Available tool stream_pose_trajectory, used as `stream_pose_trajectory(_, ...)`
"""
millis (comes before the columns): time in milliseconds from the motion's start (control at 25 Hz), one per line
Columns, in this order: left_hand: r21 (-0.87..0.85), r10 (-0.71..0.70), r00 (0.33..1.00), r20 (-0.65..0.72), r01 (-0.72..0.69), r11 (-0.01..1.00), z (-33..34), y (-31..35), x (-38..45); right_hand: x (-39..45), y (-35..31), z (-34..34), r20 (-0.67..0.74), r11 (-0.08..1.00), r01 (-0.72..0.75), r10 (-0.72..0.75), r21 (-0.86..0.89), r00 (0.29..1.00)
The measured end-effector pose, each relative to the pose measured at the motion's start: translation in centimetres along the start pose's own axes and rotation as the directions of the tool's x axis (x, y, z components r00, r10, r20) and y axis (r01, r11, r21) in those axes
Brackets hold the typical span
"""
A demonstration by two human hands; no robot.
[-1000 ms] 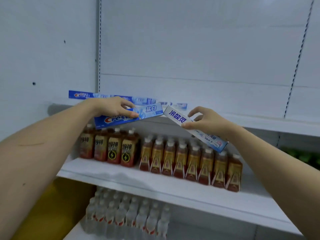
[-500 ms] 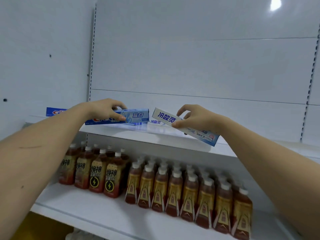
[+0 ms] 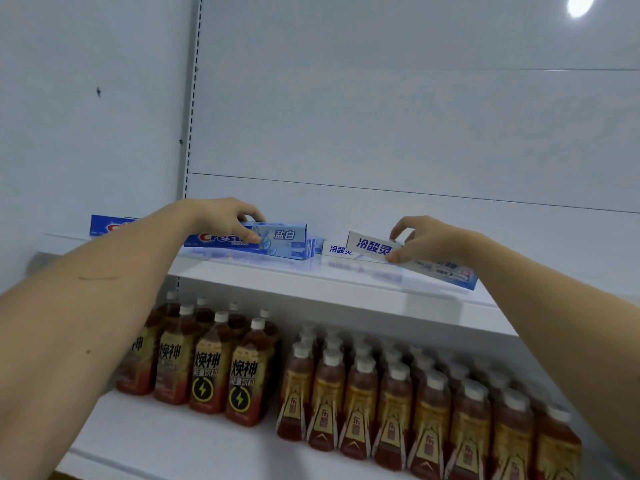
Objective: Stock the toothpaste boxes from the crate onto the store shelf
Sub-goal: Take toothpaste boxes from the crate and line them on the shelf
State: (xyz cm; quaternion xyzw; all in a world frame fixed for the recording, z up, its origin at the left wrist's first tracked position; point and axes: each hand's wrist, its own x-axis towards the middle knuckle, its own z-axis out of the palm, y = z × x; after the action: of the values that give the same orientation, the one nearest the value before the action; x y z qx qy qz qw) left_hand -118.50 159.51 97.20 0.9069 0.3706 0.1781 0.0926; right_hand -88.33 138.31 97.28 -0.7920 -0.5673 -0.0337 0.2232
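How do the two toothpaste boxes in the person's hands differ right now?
The blue box is held by the left hand; the white box by the right hand. The blue box lies nearly level along the shelf; the white box slants, its near end toward the shelf edge. Both are long, narrow cartons gripped from above.

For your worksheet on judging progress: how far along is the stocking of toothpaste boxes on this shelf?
Done: a blue Crest box and a white box already lie on the upper shelf. In hand: the left hand holds another Crest toothpaste box on the shelf, and the right hand grips a white toothpaste box, tilted and not set flat. Left: the crate is out of view, so the remaining stock cannot be told.
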Motion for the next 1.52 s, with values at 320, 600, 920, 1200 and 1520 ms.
stream_pose_trajectory(320,-0.006,0.024,0.996,0.084,-0.023,1.0,1.5,-3.1,3.1,4.8,0.3,1.3,-0.04,0.991,-0.077,0.073,-0.105,0.997)
stream_pose_trajectory(600,0.04,0.026,0.992,0.122,-0.031,0.999,1.5,-2.1,3.5,6.6,3.2,-0.6,-0.023,0.933,-0.154,0.154,-0.326,0.988)
stream_pose_trajectory(920,0.092,0.015,0.99,0.142,-0.029,0.995,0.8,2.7,4.5,8.0,7.5,-0.7,0.053,0.849,-0.144,0.197,-0.508,0.979)
stream_pose_trajectory(1200,0.097,0.048,0.997,0.059,-0.054,0.994,2.2,9.1,8.0,11.5,13.4,-2.9,0.147,0.728,-0.138,0.314,-0.671,0.938)
stream_pose_trajectory(1520,0.169,0.014,0.997,-0.074,-0.001,0.986,4.2,13.6,9.9,14.8,16.9,-2.6,0.204,0.688,0.009,0.203,-0.725,0.958)
